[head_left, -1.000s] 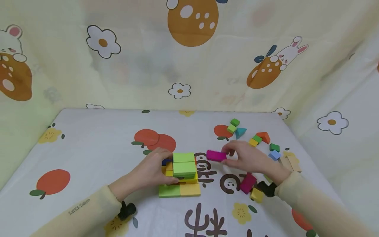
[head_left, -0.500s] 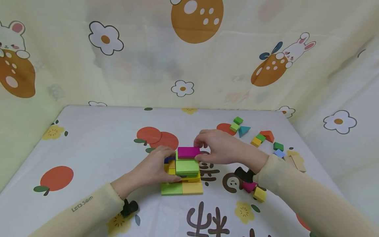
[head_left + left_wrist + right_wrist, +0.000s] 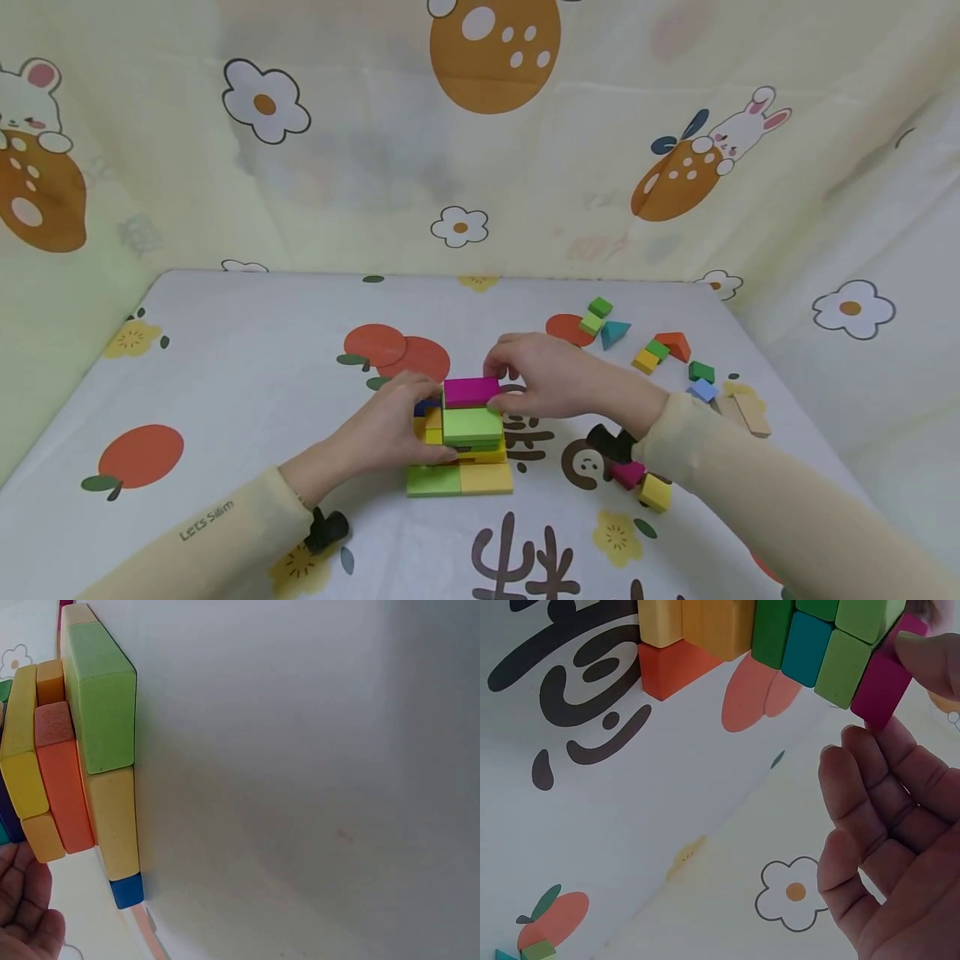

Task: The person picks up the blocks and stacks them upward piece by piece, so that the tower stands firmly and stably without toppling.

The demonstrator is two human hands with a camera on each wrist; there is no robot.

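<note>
In the head view a stack of coloured wooden blocks [image 3: 471, 426] stands at mid-table, with light green, yellow and orange layers. My right hand [image 3: 547, 375] pinches a magenta block [image 3: 472, 392] between thumb and fingers. That block lies on the light green top layer, and the right wrist view shows it against the green blocks [image 3: 843, 669]. My left hand [image 3: 393, 421] holds the stack from its left side, thumb in front and fingers toward the back. From the left wrist, its curled fingers [image 3: 26, 889] show beside the lower left blocks, partly cut off by the frame.
Loose blocks lie to the right: a second magenta block [image 3: 627, 474], a yellow block [image 3: 656, 493], a teal triangle [image 3: 614, 334], an orange-red block [image 3: 673, 345] and natural wood pieces [image 3: 750, 414]. A printed cloth [image 3: 247, 367] covers the table, and a patterned curtain [image 3: 360, 183] rises behind.
My right hand has carried the magenta block leftward from beside the stack onto its top. My left hand keeps its place on the stack.
</note>
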